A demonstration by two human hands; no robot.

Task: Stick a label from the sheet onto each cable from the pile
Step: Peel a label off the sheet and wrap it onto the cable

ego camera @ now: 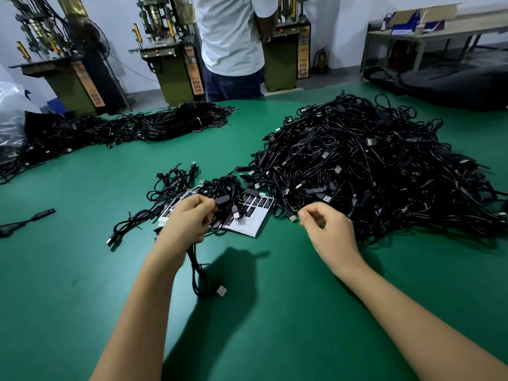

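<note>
My left hand (189,218) grips a black cable (202,273) above the table; its black block sticks out past my thumb, and its loop with a USB plug hangs below my wrist. My right hand (327,229) hovers beside it with fingers curled and thumb against forefinger; whether it pinches a label I cannot tell. The white label sheet (253,218) lies under my left hand, with rows of black labels, partly covered by loose cables. A big pile of black cables (371,166) rises at the right.
A small heap of cables (170,185) lies left of the sheet on the green table (261,312). Bundled cables (115,130) stretch along the far left. A person in a white shirt (231,37) stands at the far edge, with machines behind.
</note>
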